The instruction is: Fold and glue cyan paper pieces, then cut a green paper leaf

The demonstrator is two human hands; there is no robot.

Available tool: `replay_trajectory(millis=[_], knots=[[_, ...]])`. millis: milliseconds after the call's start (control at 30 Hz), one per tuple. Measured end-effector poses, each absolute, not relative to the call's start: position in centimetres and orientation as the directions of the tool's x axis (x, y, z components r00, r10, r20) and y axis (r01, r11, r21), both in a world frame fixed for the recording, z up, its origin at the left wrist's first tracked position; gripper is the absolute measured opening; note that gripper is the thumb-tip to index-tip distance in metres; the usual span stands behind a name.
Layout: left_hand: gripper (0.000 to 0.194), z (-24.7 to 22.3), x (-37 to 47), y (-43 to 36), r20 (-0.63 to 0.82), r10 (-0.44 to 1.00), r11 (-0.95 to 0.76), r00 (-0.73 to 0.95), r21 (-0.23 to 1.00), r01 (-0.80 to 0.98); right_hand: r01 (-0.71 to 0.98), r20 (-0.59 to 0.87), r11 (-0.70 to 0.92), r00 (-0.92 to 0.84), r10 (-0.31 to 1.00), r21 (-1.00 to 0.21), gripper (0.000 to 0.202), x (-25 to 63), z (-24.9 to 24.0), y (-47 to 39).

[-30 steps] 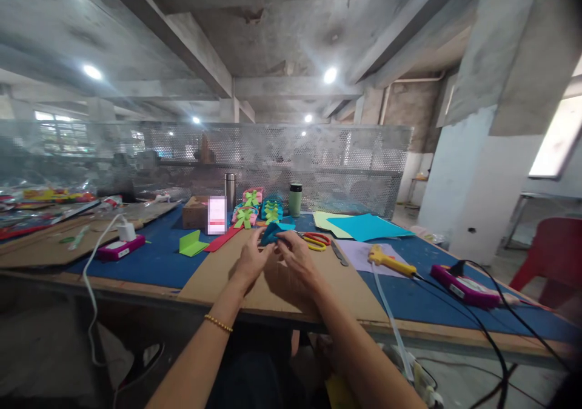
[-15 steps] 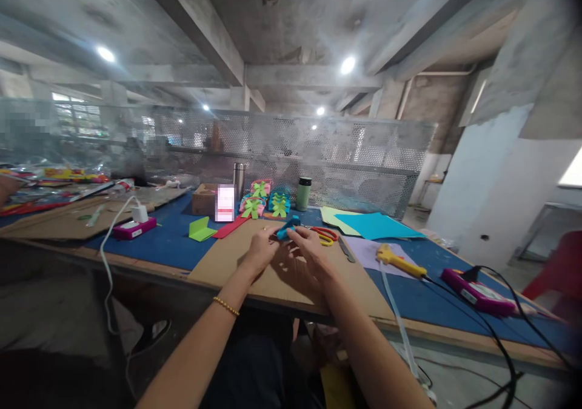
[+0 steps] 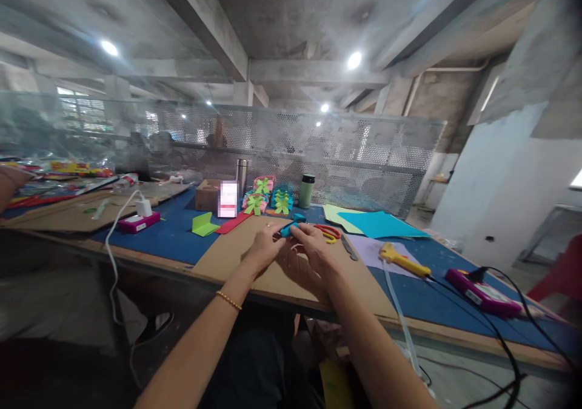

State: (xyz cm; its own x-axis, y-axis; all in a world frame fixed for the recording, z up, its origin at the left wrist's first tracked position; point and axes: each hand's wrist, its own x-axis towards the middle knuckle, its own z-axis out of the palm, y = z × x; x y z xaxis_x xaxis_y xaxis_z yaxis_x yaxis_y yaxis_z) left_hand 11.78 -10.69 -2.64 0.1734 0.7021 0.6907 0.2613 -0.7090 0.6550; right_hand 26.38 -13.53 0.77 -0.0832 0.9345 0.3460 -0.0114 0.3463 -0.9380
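Note:
Between my two hands is a small blue foam piece (image 3: 286, 231), held just above a brown cardboard sheet (image 3: 245, 252). My left hand (image 3: 266, 245) pinches its left side, and my right hand (image 3: 313, 244) grips its right side with the fingers curled. Parts of the piece are hidden behind my fingers. Right of my right hand lie scissors (image 3: 331, 233) with red and yellow handles and a dark grey blade-like tool (image 3: 349, 250). Beyond my hands sit pink and blue foam pieces with green bows (image 3: 257, 204).
A yellow glue gun (image 3: 404, 260) rests on a purple sheet, its cord trailing right to a magenta power strip (image 3: 482, 294). Blue foam sheets (image 3: 386, 223), a green bottle (image 3: 307, 192), a steel flask (image 3: 242, 176) and a cardboard box (image 3: 207, 196) stand or lie behind. Another magenta strip (image 3: 139, 222) is left.
The view has shifted slightly. Both hands keep hold of the blue foam piece, which has turned a little between the fingers.

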Motion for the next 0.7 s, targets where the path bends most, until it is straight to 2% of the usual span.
replay_trajectory(millis=[167,367,700], knots=[[0.035,-2.61,11.68,-10.74,0.693,0.702,-0.707,0.166,0.649,0.28,0.006,0.347,0.349,-0.091,0.933,-0.937,0.035,26.35,0.76,-13.5],[0.023,-2.66,11.47,-10.69,0.703,0.685,-0.722,0.194,0.618,0.311,0.016,0.302,0.305,-0.093,0.949,-0.952,0.027,26.2,1.23,-13.99],[0.014,-2.76,11.75,-10.58,0.679,0.712,-0.701,0.18,0.671,0.242,-0.013,0.244,0.243,-0.064,0.968,-0.97,0.023,26.38,1.21,-14.06]])
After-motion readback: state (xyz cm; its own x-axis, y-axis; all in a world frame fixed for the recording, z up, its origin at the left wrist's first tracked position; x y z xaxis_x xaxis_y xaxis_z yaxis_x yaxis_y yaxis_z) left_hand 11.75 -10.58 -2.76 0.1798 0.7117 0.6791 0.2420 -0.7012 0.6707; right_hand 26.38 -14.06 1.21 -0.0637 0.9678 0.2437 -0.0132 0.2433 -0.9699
